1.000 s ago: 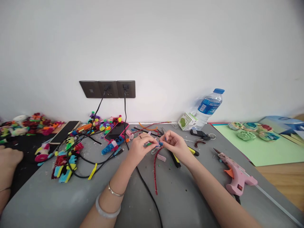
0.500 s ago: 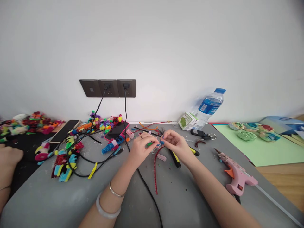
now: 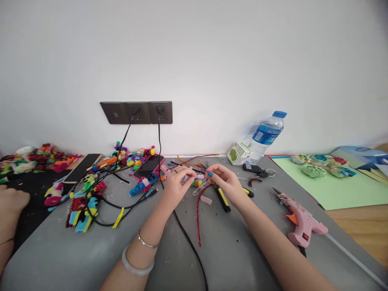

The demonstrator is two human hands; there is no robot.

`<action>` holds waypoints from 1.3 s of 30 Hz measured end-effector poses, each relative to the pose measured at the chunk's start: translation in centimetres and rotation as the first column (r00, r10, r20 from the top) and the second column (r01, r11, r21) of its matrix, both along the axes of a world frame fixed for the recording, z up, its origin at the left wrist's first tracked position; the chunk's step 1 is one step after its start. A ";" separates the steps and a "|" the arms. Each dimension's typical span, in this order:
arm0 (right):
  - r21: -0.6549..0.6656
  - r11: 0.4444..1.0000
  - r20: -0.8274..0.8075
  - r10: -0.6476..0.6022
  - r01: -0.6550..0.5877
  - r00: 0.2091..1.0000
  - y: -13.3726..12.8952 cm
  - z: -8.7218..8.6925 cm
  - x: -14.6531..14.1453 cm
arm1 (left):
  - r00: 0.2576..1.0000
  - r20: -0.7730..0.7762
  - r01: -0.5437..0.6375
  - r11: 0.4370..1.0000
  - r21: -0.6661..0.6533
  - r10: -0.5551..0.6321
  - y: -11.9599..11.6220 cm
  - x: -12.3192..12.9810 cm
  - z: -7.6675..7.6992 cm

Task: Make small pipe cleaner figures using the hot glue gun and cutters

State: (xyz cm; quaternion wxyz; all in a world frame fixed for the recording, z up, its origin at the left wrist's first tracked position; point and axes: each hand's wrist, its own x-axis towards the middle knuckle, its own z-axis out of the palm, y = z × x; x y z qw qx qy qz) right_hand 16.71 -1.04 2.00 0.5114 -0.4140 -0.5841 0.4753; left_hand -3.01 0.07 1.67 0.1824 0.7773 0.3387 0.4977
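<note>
Your left hand [image 3: 178, 182] carries a thin, dark ring [image 3: 176, 171] at the base of one finger. Your left wrist is fitted with two bangles. The first, nearer the hand, is a slim silver-toned bangle [image 3: 147, 243] with a shiny finish; fine markings on it are too small to read. The second, farther up, is a thicker, smooth, rounded bangle [image 3: 135, 267], milky white to pale grey. On your right hand [image 3: 222, 182], the thumb shows a glossy blue nail [image 3: 210, 174]. Both your forearms are bare.

A pale wall [image 3: 212, 72] rises behind the grey table [image 3: 121, 254].
</note>
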 end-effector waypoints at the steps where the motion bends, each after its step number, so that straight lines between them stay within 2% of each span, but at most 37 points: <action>1: -0.001 1.000 0.008 0.012 -0.012 1.000 0.0 -0.1 0.0 | 1.000 -0.001 -0.003 1.000 -0.002 0.003 0.0 0.0 -0.1; 7: -0.013 0.996 0.012 0.087 -0.086 0.996 0.0 -0.5 -0.4 | 0.998 0.046 0.041 0.998 -0.041 -0.039 0.0 0.6 -0.5; 13: -0.013 0.998 0.006 0.068 -0.068 0.998 0.0 -0.5 -0.4 | 0.985 0.169 0.079 0.966 -0.246 -0.037 0.0 0.8 -0.9; 19: 0.039 0.999 0.165 0.028 -0.035 0.986 -0.2 -0.3 -0.6 | 0.969 0.242 0.128 0.935 -0.330 -0.047 0.0 0.9 -1.0; 22: 0.059 0.998 0.249 0.002 -0.017 0.969 -0.2 -0.2 -0.6 | 0.978 0.199 0.132 0.937 -0.324 -0.069 -0.1 1.0 -0.9; 25: 0.082 0.997 0.277 -0.025 0.002 0.961 -0.1 -0.2 -0.5 | 0.993 0.090 0.097 0.959 -0.268 -0.076 -0.1 1.0 -0.7; 29: 0.123 0.992 0.299 -0.067 0.031 0.952 -0.1 -0.5 -0.5 | 0.998 -0.046 0.030 0.989 -0.146 -0.037 0.1 0.7 -0.9; 32: 0.142 0.989 0.323 -0.086 0.042 0.943 -0.1 -0.6 -0.5 | 0.995 -0.103 -0.009 0.993 -0.115 -0.003 0.1 0.7 -1.1; 35: 0.129 0.991 0.300 -0.077 0.039 0.951 -0.1 -0.7 -0.5 | 0.994 -0.110 -0.030 0.988 -0.151 0.013 0.0 0.9 -1.2; 39: 0.091 0.994 0.265 -0.074 0.051 0.961 0.1 -0.7 -0.4 | 0.999 -0.041 -0.023 0.963 -0.268 0.013 -0.1 1.1 -1.2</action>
